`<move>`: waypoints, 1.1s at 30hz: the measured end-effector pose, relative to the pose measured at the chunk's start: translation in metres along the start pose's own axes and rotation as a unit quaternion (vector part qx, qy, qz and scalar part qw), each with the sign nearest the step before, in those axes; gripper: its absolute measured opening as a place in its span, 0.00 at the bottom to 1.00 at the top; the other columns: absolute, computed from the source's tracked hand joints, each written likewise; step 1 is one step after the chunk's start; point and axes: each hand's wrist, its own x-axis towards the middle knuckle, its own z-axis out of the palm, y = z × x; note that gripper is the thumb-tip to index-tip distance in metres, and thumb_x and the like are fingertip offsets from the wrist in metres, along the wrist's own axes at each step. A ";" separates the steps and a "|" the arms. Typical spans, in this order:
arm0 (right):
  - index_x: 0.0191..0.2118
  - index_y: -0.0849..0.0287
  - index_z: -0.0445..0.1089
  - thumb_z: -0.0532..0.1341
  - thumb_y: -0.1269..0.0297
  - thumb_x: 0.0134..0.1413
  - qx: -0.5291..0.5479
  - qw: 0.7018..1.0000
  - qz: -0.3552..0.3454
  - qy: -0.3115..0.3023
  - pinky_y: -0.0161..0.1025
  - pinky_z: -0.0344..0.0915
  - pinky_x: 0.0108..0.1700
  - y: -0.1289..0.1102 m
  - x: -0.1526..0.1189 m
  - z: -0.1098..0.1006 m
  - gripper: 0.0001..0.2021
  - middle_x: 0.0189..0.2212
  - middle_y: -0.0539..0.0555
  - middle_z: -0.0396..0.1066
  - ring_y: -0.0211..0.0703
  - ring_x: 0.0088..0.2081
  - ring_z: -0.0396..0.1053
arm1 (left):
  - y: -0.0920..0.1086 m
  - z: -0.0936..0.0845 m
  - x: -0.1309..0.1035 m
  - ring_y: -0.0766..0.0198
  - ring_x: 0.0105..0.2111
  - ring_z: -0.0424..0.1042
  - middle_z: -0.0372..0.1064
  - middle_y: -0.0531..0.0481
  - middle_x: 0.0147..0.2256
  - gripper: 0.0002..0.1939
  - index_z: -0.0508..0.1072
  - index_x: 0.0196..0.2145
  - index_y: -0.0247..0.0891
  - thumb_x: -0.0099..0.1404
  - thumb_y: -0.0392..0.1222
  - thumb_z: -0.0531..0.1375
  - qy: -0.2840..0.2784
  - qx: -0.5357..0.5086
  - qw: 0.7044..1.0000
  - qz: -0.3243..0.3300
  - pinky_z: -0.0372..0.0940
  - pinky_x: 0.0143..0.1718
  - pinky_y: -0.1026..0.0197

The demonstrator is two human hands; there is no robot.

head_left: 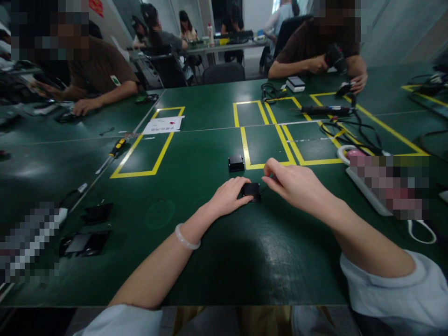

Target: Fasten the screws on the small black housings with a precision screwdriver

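My left hand is closed around the left side of a small black box-shaped part on the green table, with thumb in front and fingers behind. Just to its right, my right hand has thumb and index finger pinched together. A thin dark piece seems to run from the black part toward those fingertips, too small to make out. Slightly farther off stands a second black box-shaped part, apart from both hands.
Yellow tape rectangles mark the green table. A screwdriver and black parts lie left. At right are a soldering-iron-like tool, cables and a white tape roll. Two co-workers sit opposite, one holding a power drill.
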 end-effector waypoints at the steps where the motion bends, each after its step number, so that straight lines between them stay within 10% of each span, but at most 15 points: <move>1: 0.42 0.57 0.60 0.49 0.60 0.64 0.001 1.000 -0.002 0.000 0.36 0.47 0.26 0.000 0.000 0.000 0.08 0.27 0.50 0.70 0.43 0.28 0.67 | 0.000 0.000 0.000 0.54 0.45 0.69 0.68 0.46 0.46 0.18 0.63 0.49 0.40 0.65 0.48 0.59 0.000 0.000 1.000 0.000 0.65 0.46 0.52; 33: 0.39 0.56 0.59 0.51 0.57 0.62 0.025 1.000 -0.013 -0.002 0.36 0.48 0.27 0.004 0.003 -0.002 0.08 0.27 0.50 0.69 0.42 0.27 0.66 | 0.002 -0.004 0.002 0.54 0.46 0.68 0.68 0.46 0.46 0.18 0.64 0.50 0.40 0.65 0.48 0.59 -0.003 -0.012 1.000 -0.009 0.65 0.47 0.52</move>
